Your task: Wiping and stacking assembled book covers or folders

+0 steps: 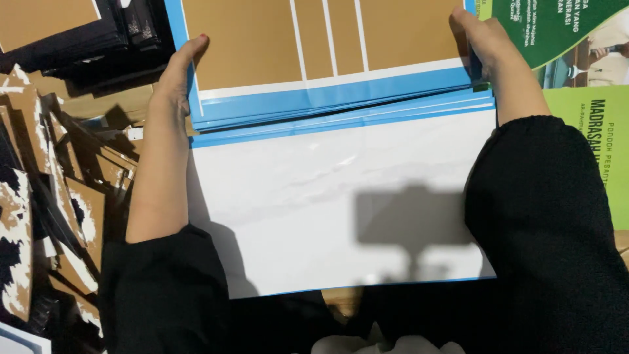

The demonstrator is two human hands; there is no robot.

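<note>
The left hand grips the left edge of a stack of printed sheets, its thumb lying along the blue border and the other fingers hidden beneath the pile. Opposite it, the right hand clasps the stack's right edge in the same way, thumb on top near the upper corner, fingers tucked out of sight underneath. Between the two hands the top sheet shows a brown panel crossed by thin white lines and framed in blue, with several blue edges fanned out just below it. Nearer the person than both hands, the sheet's plain white part spreads flat, and a dark shadow falls across it. Both forearms end in black sleeves. Left of the left hand lie scattered brown, black and white paper scraps, with dark booklets farther up. Just beyond the right hand sit green printed leaflets.
</note>
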